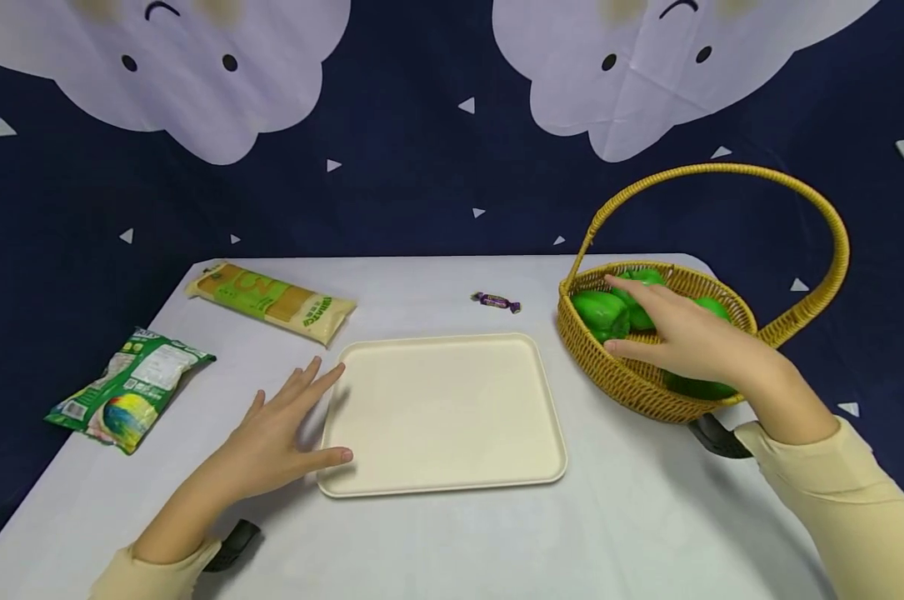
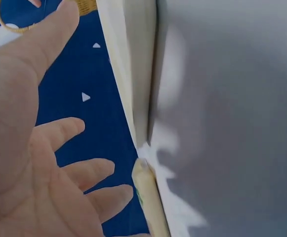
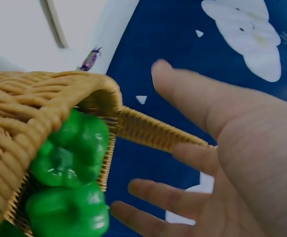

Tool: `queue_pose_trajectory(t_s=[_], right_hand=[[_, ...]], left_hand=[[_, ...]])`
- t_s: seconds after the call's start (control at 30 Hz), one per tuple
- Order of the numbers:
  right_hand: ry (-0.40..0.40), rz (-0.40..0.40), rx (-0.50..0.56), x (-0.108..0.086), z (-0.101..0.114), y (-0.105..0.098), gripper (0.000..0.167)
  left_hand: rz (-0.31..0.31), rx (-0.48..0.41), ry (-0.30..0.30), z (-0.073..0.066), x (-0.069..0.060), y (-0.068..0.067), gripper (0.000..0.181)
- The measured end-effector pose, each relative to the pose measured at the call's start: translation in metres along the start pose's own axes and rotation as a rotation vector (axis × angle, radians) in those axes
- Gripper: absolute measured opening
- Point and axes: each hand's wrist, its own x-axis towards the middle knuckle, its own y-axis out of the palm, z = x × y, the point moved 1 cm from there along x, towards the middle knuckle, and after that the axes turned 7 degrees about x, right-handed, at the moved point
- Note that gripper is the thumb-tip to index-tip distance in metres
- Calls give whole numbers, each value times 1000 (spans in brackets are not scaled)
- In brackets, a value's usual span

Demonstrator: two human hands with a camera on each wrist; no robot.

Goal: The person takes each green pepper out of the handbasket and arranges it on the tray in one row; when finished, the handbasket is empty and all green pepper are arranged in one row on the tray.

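Observation:
Over the wicker basket (image 1: 609,375) on the right, my right hand (image 1: 691,337) hovers with fingers spread and nothing held. Several green bell peppers (image 1: 600,313) lie inside the basket; my hand hides part of them. The right wrist view shows two bell peppers (image 3: 71,148) near the rim, apart from the fingertips. My left hand (image 1: 272,442) is held above the left edge of the cream tray (image 1: 444,417), its fingers extended and holding nothing. In the left wrist view the palm of the left hand (image 2: 49,148) faces the tray's side (image 2: 138,74).
A yellow-green noodle packet (image 1: 272,300) lies behind the tray at left. Nearer the left edge is a green snack bag (image 1: 132,387). A purple wrapped candy (image 1: 496,302) sits behind the tray. The basket's tall handle (image 1: 721,169) arches above it. A dark cloth (image 1: 407,192) hangs behind the table.

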Motion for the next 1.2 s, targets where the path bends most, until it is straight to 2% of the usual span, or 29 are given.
queue_pose_trajectory(t_s=[0.13, 0.33, 0.67, 0.83, 1.2], right_hand=[[72, -11, 26, 11, -7, 0, 97], [126, 13, 35, 23, -13, -2, 95], [159, 83, -6, 38, -19, -3, 97], [159, 114, -23, 43, -19, -2, 97], [173, 191, -16, 49, -23, 2, 98]], left_hand=[[32, -52, 15, 5, -2, 2, 118], [95, -103, 27, 10, -1, 5, 128], [156, -137, 61, 19, -1, 6, 136], [182, -141, 55, 21, -3, 8, 140], [177, -146, 46, 23, -6, 12, 145]])
